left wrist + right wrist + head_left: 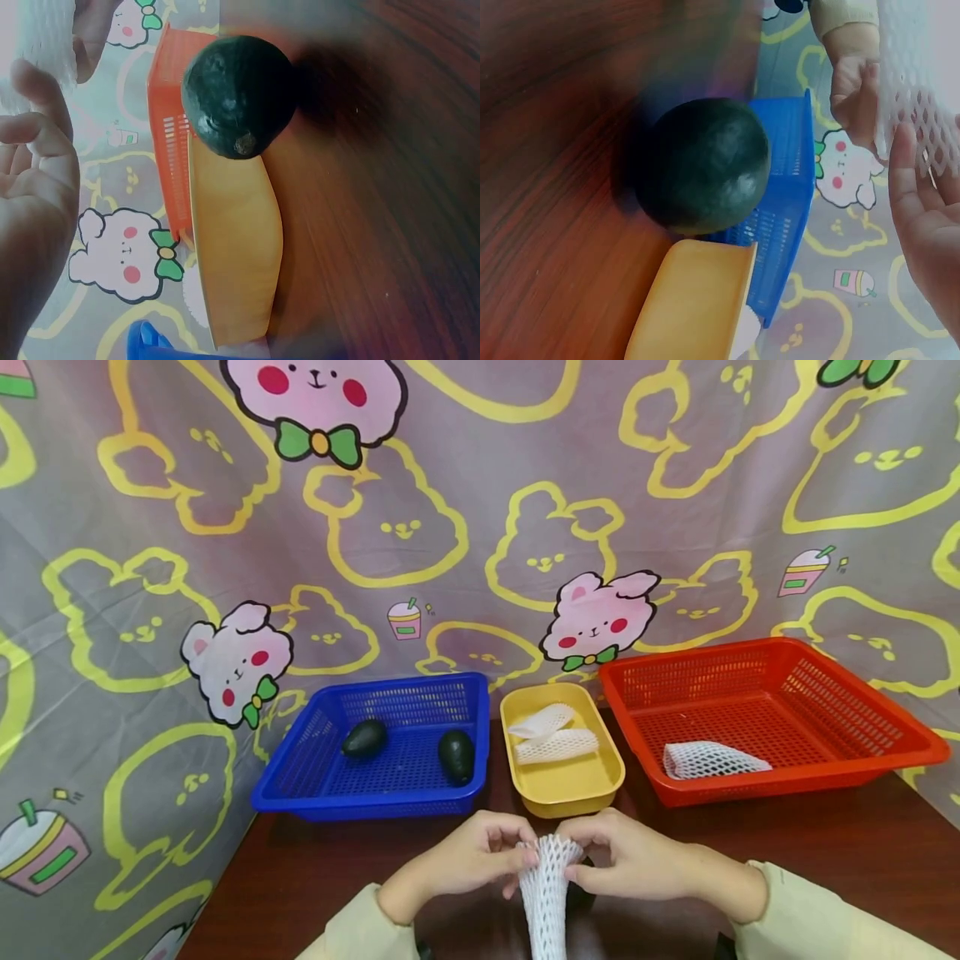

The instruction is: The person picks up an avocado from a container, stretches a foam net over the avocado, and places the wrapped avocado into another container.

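A white foam net sleeve (547, 893) hangs between the two hands near the table's front. My left hand (483, 858) pinches its upper left rim between thumb and fingers. On the other side, my right hand (637, 858) pinches the upper right rim. Both wrist views show the net only in part, cut off by the frame edge. A dark green avocado (240, 97) stands on the table below the hands; in the right wrist view the same avocado (705, 165) shows whole. From the head, the net and right hand hide most of it.
A blue basket (375, 806) at the left holds two avocados (365, 738). The yellow tray (562, 789) in the middle contains two foam nets (557, 747). At the right, a red basket (825, 727) holds one netted piece (712, 760). A patterned cloth (480, 485) hangs behind.
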`<action>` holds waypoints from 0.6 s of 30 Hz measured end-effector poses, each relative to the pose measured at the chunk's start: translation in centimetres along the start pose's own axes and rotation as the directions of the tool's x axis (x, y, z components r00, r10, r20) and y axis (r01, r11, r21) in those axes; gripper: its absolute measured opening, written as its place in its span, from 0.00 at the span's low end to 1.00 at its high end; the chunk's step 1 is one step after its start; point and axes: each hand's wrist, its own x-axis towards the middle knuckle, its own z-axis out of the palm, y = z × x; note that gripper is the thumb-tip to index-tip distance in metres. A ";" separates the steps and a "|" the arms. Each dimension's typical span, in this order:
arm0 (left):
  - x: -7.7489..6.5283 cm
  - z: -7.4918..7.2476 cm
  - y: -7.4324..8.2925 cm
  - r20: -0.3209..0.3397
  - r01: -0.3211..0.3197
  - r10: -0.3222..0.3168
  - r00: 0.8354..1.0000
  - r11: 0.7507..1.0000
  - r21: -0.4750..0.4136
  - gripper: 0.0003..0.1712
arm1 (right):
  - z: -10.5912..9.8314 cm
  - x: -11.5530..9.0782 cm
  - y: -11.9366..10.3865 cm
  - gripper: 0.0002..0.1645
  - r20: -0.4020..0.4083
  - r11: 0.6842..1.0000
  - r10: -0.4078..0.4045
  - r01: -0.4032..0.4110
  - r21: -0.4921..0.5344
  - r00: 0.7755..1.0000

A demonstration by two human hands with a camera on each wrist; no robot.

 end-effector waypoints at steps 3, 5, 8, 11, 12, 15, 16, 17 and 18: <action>0.0 -0.4 0.1 -0.049 0.019 -0.016 0.999 0.999 0.048 0.18 | -0.3 -0.1 0.1 0.12 0.013 0.999 0.025 -0.025 0.041 1.000; 0.0 -0.8 0.0 -0.078 0.016 -0.009 0.997 0.996 0.084 0.19 | -0.6 -0.3 0.3 0.13 0.011 0.998 0.045 -0.046 0.053 0.999; 0.0 -1.6 -0.1 -0.119 0.006 0.011 0.993 0.990 0.138 0.20 | -1.0 -0.5 0.6 0.14 0.000 0.999 0.049 -0.049 0.022 0.999; -0.1 -2.2 0.0 -0.144 0.002 0.022 0.989 0.987 0.162 0.21 | -1.3 -0.6 0.8 0.15 -0.008 0.999 0.032 -0.032 -0.003 0.999; -0.1 -2.3 0.1 -0.148 0.003 0.021 0.989 0.987 0.162 0.21 | -1.3 -0.7 0.9 0.14 -0.009 1.000 0.018 -0.018 -0.010 1.000; -0.2 -2.5 0.3 -0.156 0.006 0.019 0.988 0.988 0.157 0.21 | -1.5 -0.9 1.0 0.13 -0.014 1.000 -0.006 0.005 -0.019 1.000; -0.3 -2.6 0.3 -0.163 0.014 0.011 0.987 0.988 0.154 0.21 | -1.5 -1.1 1.1 0.13 -0.017 1.000 -0.013 0.012 -0.025 1.000; -0.4 -2.7 0.3 -0.169 0.019 0.007 0.986 0.988 0.154 0.20 | -1.6 -1.2 1.1 0.13 -0.020 1.000 -0.007 0.006 -0.023 1.000; -0.4 -2.8 0.3 -0.175 0.023 0.004 0.985 0.988 0.153 0.20 | -1.6 -1.3 1.1 0.13 -0.022 1.000 -0.007 0.006 -0.026 1.000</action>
